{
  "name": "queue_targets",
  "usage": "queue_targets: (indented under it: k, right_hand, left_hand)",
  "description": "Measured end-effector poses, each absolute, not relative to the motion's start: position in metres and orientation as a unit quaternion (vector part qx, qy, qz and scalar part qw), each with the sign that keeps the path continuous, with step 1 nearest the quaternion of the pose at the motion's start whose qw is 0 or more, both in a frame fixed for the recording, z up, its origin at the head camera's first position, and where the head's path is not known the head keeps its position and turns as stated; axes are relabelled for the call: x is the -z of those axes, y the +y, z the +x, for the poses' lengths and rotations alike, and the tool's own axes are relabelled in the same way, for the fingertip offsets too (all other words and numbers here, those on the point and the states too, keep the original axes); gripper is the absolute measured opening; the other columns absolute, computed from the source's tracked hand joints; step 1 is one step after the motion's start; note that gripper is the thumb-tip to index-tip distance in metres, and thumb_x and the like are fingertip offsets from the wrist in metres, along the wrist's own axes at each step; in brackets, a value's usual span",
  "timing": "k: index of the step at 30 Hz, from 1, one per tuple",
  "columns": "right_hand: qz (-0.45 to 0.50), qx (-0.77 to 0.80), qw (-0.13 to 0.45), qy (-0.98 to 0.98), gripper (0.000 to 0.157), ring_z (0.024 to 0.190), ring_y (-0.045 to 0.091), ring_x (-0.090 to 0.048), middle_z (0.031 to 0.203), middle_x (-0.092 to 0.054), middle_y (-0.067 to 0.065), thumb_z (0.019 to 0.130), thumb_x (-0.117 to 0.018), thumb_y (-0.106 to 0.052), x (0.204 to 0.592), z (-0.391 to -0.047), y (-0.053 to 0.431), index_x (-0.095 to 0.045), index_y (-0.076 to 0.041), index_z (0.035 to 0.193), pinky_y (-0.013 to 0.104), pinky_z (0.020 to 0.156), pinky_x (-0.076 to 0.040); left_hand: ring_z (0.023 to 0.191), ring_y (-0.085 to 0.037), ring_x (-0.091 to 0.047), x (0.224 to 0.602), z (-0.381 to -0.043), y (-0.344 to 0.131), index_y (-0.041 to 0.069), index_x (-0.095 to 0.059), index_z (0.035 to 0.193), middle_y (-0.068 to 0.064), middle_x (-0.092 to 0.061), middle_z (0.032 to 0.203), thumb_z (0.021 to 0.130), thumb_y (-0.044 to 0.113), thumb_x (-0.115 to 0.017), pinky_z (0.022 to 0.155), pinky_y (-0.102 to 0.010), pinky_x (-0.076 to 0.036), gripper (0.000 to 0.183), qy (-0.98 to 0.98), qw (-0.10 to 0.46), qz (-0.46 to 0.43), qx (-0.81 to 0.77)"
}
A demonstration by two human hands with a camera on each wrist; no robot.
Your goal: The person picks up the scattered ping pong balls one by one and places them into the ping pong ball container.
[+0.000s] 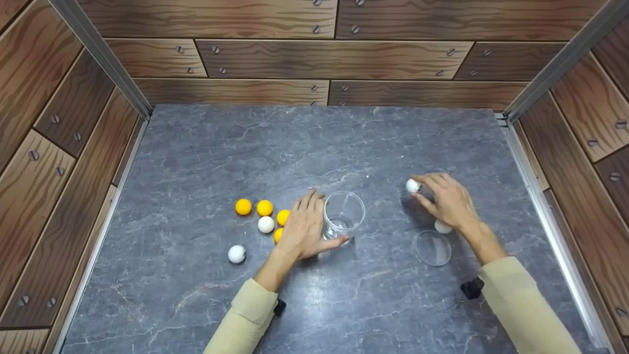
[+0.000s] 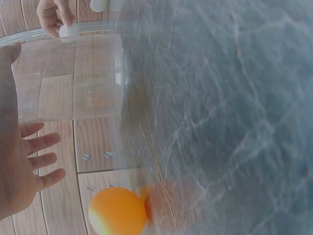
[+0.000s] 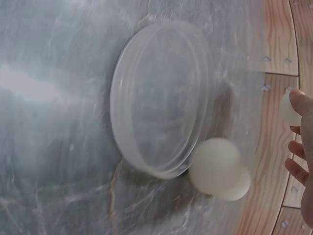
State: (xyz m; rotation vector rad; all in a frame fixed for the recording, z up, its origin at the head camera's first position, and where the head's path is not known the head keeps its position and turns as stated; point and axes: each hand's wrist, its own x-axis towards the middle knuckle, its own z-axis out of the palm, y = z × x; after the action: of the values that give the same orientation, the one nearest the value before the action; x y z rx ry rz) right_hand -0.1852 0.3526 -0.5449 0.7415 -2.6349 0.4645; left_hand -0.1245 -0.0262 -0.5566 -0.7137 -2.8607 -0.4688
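Note:
My right hand (image 1: pixel 447 200) pinches a white ball (image 1: pixel 413 186) between thumb and fingertips, above the right part of the table. Below that wrist lie a clear round lid (image 1: pixel 416 248) and another white ball (image 1: pixel 443 226); the right wrist view shows two white balls (image 3: pixel 215 165) close together beside the lid, one partly hidden. My left hand (image 1: pixel 305 228) is at the left side of a clear plastic jar (image 1: pixel 362 216), fingers extended and thumb along its near side. The jar stands upright and holds no ball. Orange balls (image 1: pixel 283 217) sit just left of the left hand, partly covered by it.
Farther left lie more orange balls (image 1: pixel 243 207) and two white balls (image 1: pixel 237 254) on the grey marbled table (image 1: pixel 314 147). Wood-patterned panels (image 1: pixel 314 59) wall off the back and sides, with metal rails (image 1: pixel 555 226) along the side edges.

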Motion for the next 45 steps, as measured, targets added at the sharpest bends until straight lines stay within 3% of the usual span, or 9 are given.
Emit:
queue_targets:
  k: [14, 30, 37, 45]
  right_hand:
    - [0.299, -0.174, 0.203, -0.916, 0.048, 0.107, 0.035, -0.07, 0.117, -0.077, 0.012, 0.086, -0.087, -0.024, 0.523, -0.172, 0.318, -0.073, -0.012, 0.13, 0.051, 0.095, -0.057]
    - [0.335, -0.194, 0.238, -0.891, 0.048, 0.108, 0.031, -0.07, 0.118, -0.078, 0.01, 0.087, -0.086, -0.027, 0.501, -0.159, 0.286, -0.073, -0.011, 0.13, 0.047, 0.094, -0.058]
    - [0.34, -0.226, 0.261, -0.875, 0.052, 0.109, 0.031, -0.07, 0.119, -0.078, 0.009, 0.082, -0.088, -0.024, 0.495, -0.155, 0.272, -0.074, -0.011, 0.13, 0.047, 0.096, -0.057]
    - [0.336, -0.249, 0.274, -0.866, 0.045, 0.11, 0.032, -0.07, 0.118, -0.078, 0.01, 0.089, -0.083, -0.031, 0.492, -0.149, 0.259, -0.074, -0.01, 0.128, 0.045, 0.101, -0.054]
  left_hand:
    - [0.147, -0.035, -0.051, 0.557, -0.124, -0.026, 0.001, -0.052, 0.142, -0.015, -0.058, 0.15, 0.081, 0.082, -0.065, 0.121, -0.049, -0.044, 0.103, -0.956, 0.096, -0.238, 0.144]
    - [0.128, -0.031, -0.059, 0.558, -0.124, -0.025, 0.002, -0.053, 0.139, -0.015, -0.063, 0.136, 0.078, 0.083, -0.068, 0.11, -0.046, -0.05, 0.103, -0.955, 0.117, -0.236, 0.14]
    - [0.126, -0.031, -0.059, 0.559, -0.125, -0.025, 0.002, -0.053, 0.139, -0.015, -0.064, 0.134, 0.078, 0.084, -0.066, 0.109, -0.046, -0.05, 0.103, -0.956, 0.114, -0.234, 0.131]
    - [0.126, -0.03, -0.06, 0.558, -0.125, -0.026, 0.003, -0.054, 0.138, -0.014, -0.064, 0.133, 0.079, 0.088, -0.061, 0.111, -0.045, -0.049, 0.103, -0.956, 0.113, -0.24, 0.127]
